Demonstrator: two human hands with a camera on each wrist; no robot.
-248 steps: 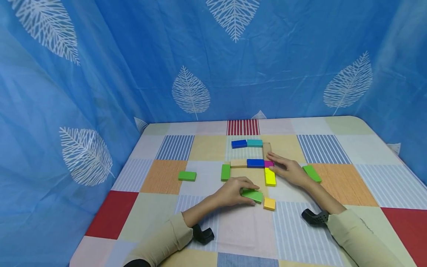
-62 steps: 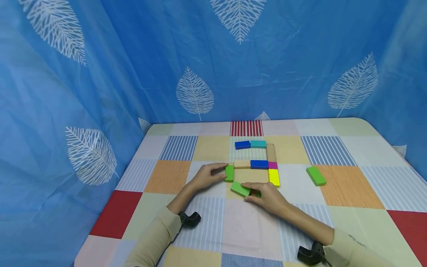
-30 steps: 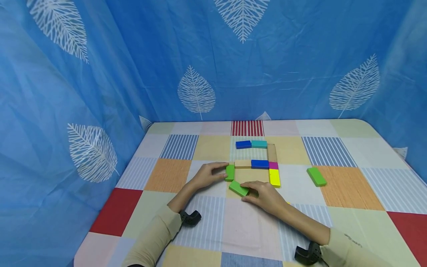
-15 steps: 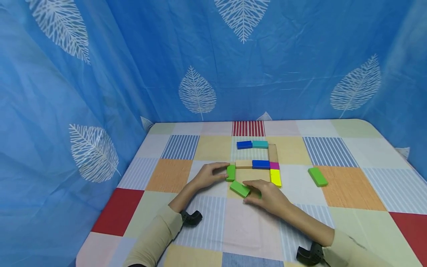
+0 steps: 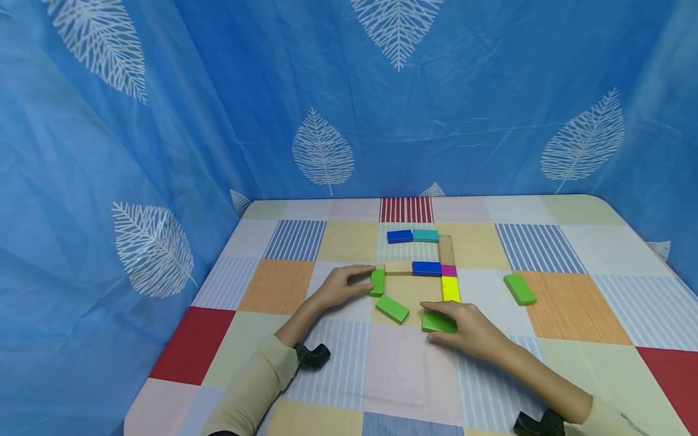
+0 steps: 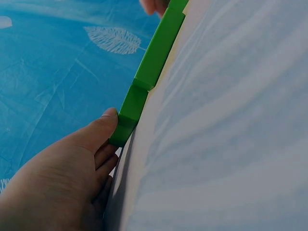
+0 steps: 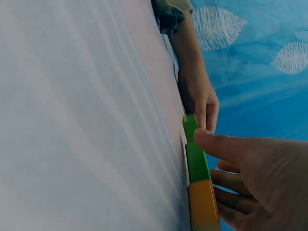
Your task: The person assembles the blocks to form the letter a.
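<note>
My left hand (image 5: 335,289) holds a green block (image 5: 377,282) between thumb and fingers; its thumb lies against the block's end in the left wrist view. Slanting off that block's near end is a second green block (image 5: 392,309), which neither hand touches. My right hand (image 5: 474,330) grips another green block (image 5: 438,322), fingers along the far side and thumb at the near side. Beside it in the right wrist view lies an orange block (image 7: 203,204), hidden behind the hand in the head view. A yellow block (image 5: 449,289) sits just beyond the right fingers.
A magenta block (image 5: 448,270), blue block (image 5: 426,268) and wooden block (image 5: 398,267) form a row behind. Farther back are a wooden strip (image 5: 446,249), teal block (image 5: 425,236) and blue block (image 5: 400,237). One green block (image 5: 520,289) lies apart at right on the patchwork cloth (image 5: 403,375).
My right hand has let go of the slanted green block and shifted right to the green block by the orange one. The left hand stays where it was.
</note>
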